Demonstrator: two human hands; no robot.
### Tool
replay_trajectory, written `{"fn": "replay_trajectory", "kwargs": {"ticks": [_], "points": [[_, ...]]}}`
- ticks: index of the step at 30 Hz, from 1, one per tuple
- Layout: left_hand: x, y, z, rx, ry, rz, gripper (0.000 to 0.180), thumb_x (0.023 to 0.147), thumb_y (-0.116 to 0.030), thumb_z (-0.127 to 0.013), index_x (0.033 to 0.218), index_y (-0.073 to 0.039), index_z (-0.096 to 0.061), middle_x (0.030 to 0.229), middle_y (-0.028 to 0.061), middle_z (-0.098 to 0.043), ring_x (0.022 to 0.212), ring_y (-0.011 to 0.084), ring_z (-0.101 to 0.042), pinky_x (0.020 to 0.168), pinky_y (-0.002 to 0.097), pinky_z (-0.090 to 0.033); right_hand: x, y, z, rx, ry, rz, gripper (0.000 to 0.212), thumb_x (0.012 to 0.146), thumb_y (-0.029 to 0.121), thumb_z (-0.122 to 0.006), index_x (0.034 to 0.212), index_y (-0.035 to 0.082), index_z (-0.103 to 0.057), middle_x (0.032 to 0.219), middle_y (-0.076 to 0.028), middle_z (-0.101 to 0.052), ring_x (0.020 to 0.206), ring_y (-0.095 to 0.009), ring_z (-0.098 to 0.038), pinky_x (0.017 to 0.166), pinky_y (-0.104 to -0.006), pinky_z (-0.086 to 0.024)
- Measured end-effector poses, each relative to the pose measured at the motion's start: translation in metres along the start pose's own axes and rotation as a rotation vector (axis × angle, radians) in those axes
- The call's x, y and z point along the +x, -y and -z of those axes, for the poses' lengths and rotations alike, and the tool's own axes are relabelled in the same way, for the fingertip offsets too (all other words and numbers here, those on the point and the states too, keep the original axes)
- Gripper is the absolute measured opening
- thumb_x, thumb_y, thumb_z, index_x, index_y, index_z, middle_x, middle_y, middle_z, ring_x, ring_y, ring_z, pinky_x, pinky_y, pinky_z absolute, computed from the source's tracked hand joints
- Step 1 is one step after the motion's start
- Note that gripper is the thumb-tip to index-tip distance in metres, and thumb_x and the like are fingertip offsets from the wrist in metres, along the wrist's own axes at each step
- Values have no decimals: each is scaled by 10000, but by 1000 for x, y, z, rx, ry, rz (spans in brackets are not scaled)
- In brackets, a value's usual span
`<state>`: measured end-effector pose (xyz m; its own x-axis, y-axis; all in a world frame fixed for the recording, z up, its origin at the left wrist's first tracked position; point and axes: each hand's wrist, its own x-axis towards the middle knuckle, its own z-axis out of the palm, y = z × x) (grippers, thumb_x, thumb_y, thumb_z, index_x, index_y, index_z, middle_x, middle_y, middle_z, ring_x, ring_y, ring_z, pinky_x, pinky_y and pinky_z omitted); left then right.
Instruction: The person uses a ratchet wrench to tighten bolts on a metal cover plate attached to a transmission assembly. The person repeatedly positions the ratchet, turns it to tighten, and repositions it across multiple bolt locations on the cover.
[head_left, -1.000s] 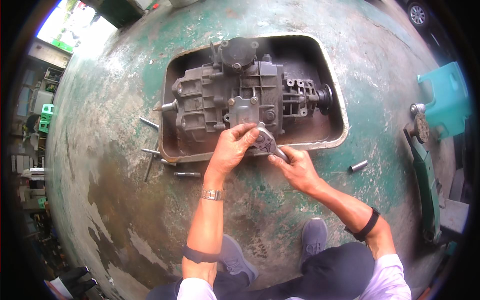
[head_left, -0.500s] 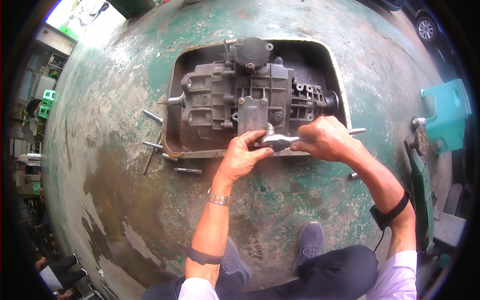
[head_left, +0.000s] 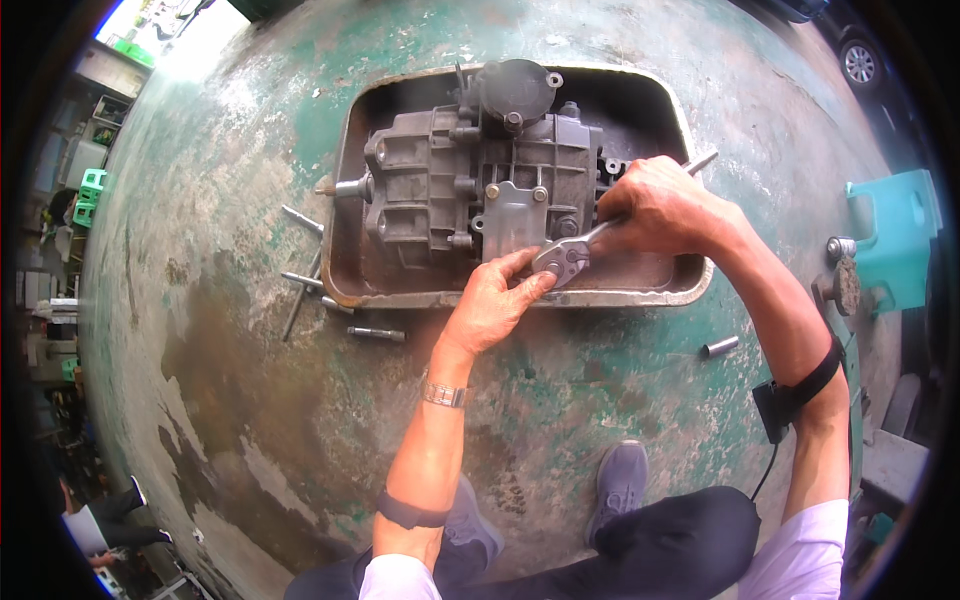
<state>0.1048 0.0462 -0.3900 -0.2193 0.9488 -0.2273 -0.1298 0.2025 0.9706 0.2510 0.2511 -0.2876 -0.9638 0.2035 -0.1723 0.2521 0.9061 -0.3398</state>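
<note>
A grey metal gearbox [head_left: 420,180] lies in a shallow rusty metal tray [head_left: 620,297] on the floor. My right hand [head_left: 660,205] is wrapped round the handle of a ratchet wrench [head_left: 566,260], whose handle end sticks out past my fist to the upper right. At the ratchet's head, my left hand [head_left: 500,305] pinches with thumb and fingers. The head sits at the near edge of a flat cover plate [head_left: 515,220] with bolts at its far corners. What lies under the ratchet head is hidden.
Several metal bars and sockets [head_left: 377,334] lie left of the tray. A short metal socket [head_left: 720,347] rests on the floor at the right. Farther right stand a teal plastic stool [head_left: 895,240] and a green metal jack-like tool [head_left: 852,390]. A parked car [head_left: 862,62] shows at the far right.
My right hand has swung the ratchet handle away from me, up and to the right, over the tray. My left hand stays at the ratchet head, which now shows its face.
</note>
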Motion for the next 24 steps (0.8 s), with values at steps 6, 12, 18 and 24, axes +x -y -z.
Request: {"fn": "replay_trajectory", "kwargs": {"ticks": [6,12,18,24], "points": [[4,-8,3,18,59,83,525,921,-224,-726,1318,78,-560,1098,39,-675,990,86,-568,911,267,-475,6,-1,4,20,-13,-12,303,697,310,-801,783,28,-730,660,-177,-634,639,-353,-640,612,-420,-504],[9,-10,3,-21,85,141,527,905,-174,-736,1327,79,-548,1112,31,-667,999,96,-580,924,275,-481,-2,-6,-8,74,-29,-75,336,711,338,-812,796,25,-722,661,-175,-628,622,-346,-631,598,-425,-494],[11,-20,6,-141,187,214,505,888,-39,-724,1330,107,-529,1106,47,-661,997,92,-596,909,257,-504,-45,-1,-71,435,33,-371,409,827,439,-717,881,34,-738,808,-192,-703,716,-328,-681,702,-433,-533],[5,-19,13,-107,137,222,546,869,11,-729,1357,107,-501,1135,64,-668,1009,106,-614,924,263,-514,-56,48,-147,968,-269,-403,295,920,259,-721,985,-27,-691,692,5,-555,685,-73,-471,611,-307,-434]]}}
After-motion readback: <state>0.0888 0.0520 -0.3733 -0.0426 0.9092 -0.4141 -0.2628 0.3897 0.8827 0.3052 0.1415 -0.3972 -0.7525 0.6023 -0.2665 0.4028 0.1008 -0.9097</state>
